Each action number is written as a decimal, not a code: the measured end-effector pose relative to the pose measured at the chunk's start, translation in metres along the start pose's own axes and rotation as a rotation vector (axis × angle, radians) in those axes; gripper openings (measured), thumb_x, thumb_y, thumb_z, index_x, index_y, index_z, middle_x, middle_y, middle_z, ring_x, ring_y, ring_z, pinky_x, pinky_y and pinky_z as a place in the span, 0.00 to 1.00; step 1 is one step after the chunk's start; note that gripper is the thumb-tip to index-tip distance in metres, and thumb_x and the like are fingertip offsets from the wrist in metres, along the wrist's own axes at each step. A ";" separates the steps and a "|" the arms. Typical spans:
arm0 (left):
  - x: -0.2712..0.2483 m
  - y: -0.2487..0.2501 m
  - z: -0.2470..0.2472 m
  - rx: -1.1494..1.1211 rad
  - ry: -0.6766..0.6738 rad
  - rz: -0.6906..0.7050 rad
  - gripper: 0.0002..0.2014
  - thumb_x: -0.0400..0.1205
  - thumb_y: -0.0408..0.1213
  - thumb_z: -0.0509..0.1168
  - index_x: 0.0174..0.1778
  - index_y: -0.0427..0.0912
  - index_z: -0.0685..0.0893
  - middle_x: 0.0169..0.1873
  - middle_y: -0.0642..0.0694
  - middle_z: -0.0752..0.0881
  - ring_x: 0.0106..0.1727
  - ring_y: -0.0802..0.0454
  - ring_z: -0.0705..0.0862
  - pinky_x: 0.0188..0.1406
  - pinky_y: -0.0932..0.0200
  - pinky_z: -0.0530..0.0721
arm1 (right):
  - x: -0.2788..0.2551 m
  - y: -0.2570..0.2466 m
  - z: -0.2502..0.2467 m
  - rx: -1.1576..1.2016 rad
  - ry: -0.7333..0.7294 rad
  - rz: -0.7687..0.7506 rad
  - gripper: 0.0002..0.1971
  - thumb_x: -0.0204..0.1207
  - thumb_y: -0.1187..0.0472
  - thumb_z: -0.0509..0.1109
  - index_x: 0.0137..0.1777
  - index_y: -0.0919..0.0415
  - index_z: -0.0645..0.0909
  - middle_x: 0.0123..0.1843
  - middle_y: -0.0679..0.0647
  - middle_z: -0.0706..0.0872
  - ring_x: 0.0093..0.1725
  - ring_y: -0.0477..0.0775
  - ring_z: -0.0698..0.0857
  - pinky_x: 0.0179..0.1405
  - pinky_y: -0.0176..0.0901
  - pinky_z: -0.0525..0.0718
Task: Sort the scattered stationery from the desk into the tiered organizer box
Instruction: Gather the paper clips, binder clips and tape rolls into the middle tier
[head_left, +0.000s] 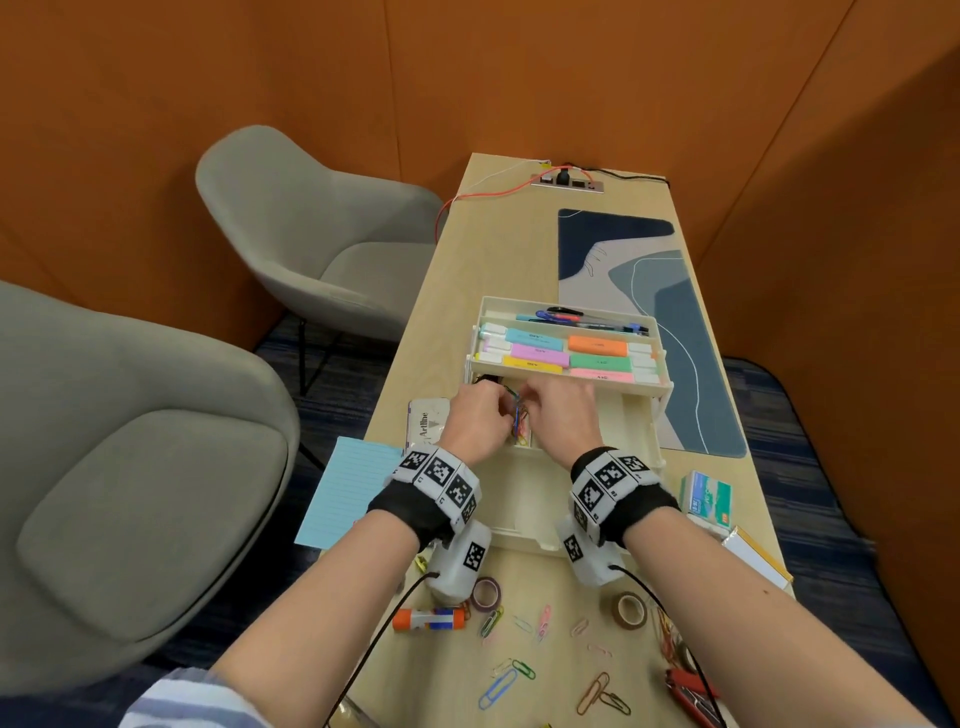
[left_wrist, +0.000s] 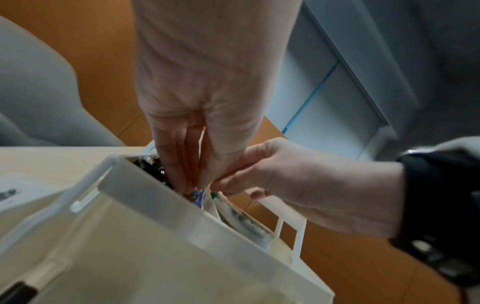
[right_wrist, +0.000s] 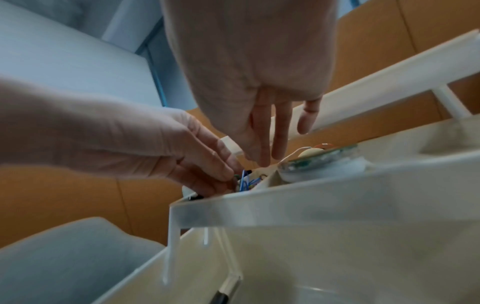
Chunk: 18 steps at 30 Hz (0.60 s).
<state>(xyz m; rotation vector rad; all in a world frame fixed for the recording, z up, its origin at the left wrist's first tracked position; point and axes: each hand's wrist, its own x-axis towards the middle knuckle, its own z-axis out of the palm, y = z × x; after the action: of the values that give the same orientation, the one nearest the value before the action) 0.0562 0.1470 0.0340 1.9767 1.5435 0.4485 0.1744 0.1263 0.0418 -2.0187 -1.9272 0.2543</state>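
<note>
The cream tiered organizer (head_left: 644, 436) stands mid-desk; its top tray holds highlighters (head_left: 566, 353) and pens. Both hands meet over the left end of the middle tier. My left hand (head_left: 504, 418) and right hand (head_left: 529, 408) pinch a small bunch of coloured paper clips (head_left: 518, 422), mostly blue, that hangs into a narrow compartment. In the left wrist view the left hand (left_wrist: 192, 185) points its fingers down at the paper clips (left_wrist: 197, 195). In the right wrist view the right hand (right_wrist: 259, 158) reaches down beside the paper clips (right_wrist: 245, 183). Black binder clips (head_left: 485, 379) lie in the neighbouring compartment.
Loose paper clips (head_left: 543, 618), two tape rolls (head_left: 485, 592) (head_left: 629, 609) and a glue stick (head_left: 428, 619) lie on the near desk. A staple box (head_left: 706, 493) sits at the right, a blue notepad (head_left: 348, 491) and a marker tin (head_left: 427, 423) at the left. Grey chairs (head_left: 156, 467) stand left of the desk.
</note>
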 end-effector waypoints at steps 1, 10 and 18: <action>0.001 0.000 0.001 0.032 -0.008 0.014 0.09 0.76 0.28 0.65 0.47 0.38 0.88 0.46 0.41 0.89 0.51 0.43 0.85 0.53 0.51 0.83 | -0.004 0.002 0.000 -0.037 -0.025 -0.025 0.13 0.76 0.66 0.61 0.52 0.54 0.85 0.50 0.53 0.89 0.56 0.59 0.82 0.56 0.50 0.67; -0.001 -0.004 0.014 0.101 0.058 0.172 0.09 0.76 0.24 0.62 0.50 0.37 0.82 0.49 0.41 0.82 0.50 0.45 0.81 0.52 0.52 0.81 | -0.106 0.041 -0.012 0.190 0.090 0.092 0.12 0.79 0.65 0.62 0.56 0.52 0.84 0.49 0.46 0.79 0.53 0.49 0.77 0.56 0.47 0.68; -0.030 0.009 0.017 0.167 0.196 0.290 0.06 0.81 0.33 0.63 0.53 0.39 0.82 0.51 0.45 0.77 0.46 0.50 0.79 0.43 0.52 0.83 | -0.209 0.087 -0.001 0.259 0.003 0.215 0.11 0.78 0.69 0.64 0.50 0.54 0.85 0.47 0.47 0.78 0.51 0.48 0.78 0.49 0.34 0.70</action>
<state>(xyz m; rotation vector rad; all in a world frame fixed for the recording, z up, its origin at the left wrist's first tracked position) 0.0645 0.1128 0.0289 2.3610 1.4517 0.6671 0.2423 -0.0831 -0.0102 -2.0449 -1.5806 0.5245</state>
